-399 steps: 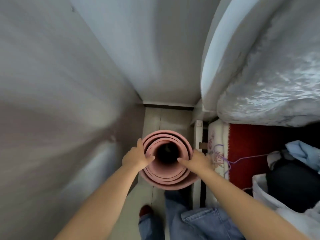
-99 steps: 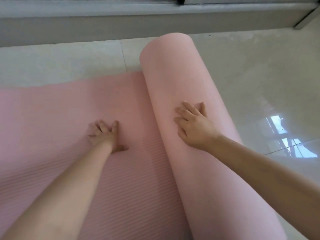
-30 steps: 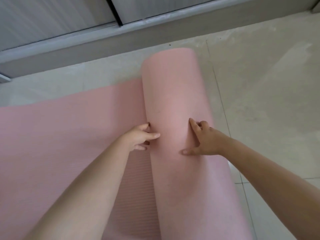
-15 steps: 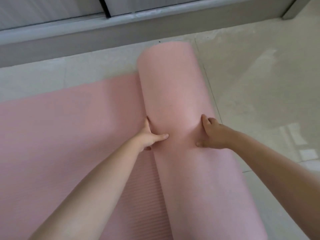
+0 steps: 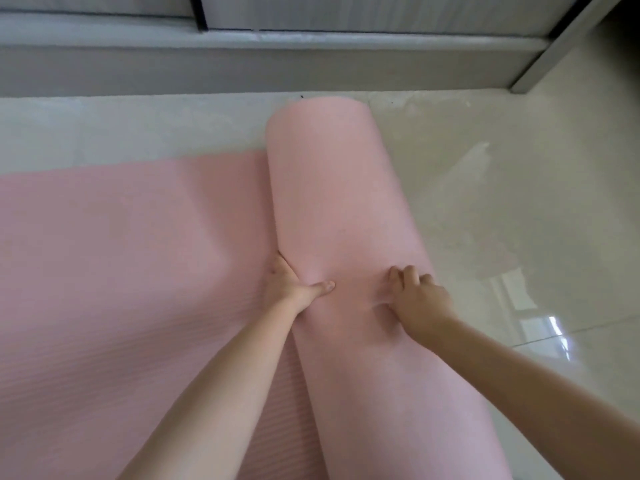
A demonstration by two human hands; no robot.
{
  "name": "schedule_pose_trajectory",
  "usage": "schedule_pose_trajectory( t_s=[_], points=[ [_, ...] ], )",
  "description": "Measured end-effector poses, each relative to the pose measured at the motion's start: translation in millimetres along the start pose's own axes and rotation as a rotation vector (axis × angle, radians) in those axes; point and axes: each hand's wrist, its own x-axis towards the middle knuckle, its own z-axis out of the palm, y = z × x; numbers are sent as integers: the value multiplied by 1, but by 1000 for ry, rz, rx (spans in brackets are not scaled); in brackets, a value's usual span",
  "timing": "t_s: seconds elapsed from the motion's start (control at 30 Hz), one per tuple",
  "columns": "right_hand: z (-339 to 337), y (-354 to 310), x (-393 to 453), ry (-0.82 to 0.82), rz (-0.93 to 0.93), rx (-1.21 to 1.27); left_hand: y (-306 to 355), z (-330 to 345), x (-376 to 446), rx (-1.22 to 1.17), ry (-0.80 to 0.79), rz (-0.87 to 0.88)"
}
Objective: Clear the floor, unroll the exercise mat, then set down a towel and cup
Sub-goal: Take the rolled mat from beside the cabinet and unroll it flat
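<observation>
One exercise mat (image 5: 346,209), two hands pressing its roll.

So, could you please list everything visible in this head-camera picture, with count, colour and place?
exercise mat: one, pink, partly unrolled; the roll lies mid-frame, the flat part spreads to its left on the floor.
floor: glossy pale beige tiles, bare to the right and beyond the mat.
window frame: one, grey-white, along the top edge.
left hand: one, pressing the roll's left side, thumb across it.
right hand: one, on top of the roll, fingers bent against it.
</observation>
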Motion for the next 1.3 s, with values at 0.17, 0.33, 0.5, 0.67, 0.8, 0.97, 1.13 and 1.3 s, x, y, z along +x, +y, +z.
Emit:
schedule_pose_trajectory(
  t_s=[0.17,0.33,0.5,0.67,0.8,0.97,1.13,1.3],
  points=[
    [-6,19,-4,-11,-103,92,2,1,3,19,11,-4],
    [-10,26,2,-166,-131,411,0,4,-10,-30,54,46],
    [-12,50,9,-181,-168,657,-3,4,-40,-322,31,-7],
    [-8,78,5,-125,-256,727,7,-2,-59,-506,-143,-137],
    [-4,111,4,-85,-315,710,26,21,-75,-513,-195,-77],
    [-5,164,1,-7,-303,944,65,56,-90,-461,-137,-22],
    [-2,216,0,163,-570,1039,99,99,-90,-349,-57,38],
    [-3,257,14,310,-645,897,122,141,-88,-373,20,6]
  ],
)
